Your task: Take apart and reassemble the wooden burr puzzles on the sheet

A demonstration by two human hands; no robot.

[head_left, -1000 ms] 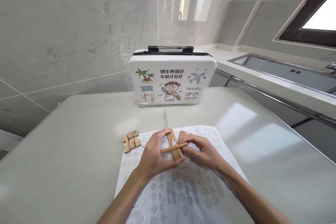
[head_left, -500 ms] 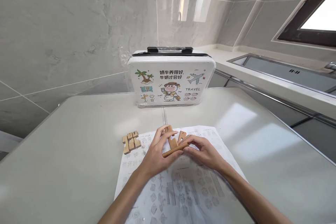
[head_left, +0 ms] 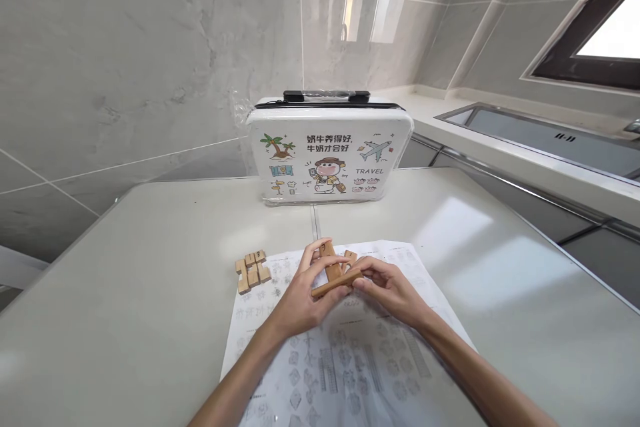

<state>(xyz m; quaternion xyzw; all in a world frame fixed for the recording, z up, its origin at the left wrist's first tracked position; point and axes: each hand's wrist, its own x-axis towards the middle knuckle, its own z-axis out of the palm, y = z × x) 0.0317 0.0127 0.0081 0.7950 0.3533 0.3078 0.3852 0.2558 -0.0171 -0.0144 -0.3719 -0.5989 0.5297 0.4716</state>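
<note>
Over the printed sheet (head_left: 365,347), both hands are on a small group of notched wooden puzzle pieces. My left hand (head_left: 303,293) is closed around the left end of a long wooden stick (head_left: 334,284), thumb on the near side and fingers reaching over. Upright behind that stick stands a wooden piece with a handwritten mark (head_left: 327,251), touched by the left fingers. The fingertips of my right hand (head_left: 390,288) pinch the stick's right end. Another marked wooden piece (head_left: 351,256) is partly hidden behind the right fingers. How the pieces interlock I cannot tell.
Several numbered wooden puzzle pieces (head_left: 253,273) lie together at the sheet's upper left corner. A white case (head_left: 325,120) with cartoon prints and a black handle stands at the back of the pale table (head_left: 150,280). To the right is a counter with a sink (head_left: 540,137).
My left index finger has moved right across the pieces. The right-hand marked piece shows less behind my fingers. Both hands stay on the stick, and the view has shifted slightly.
</note>
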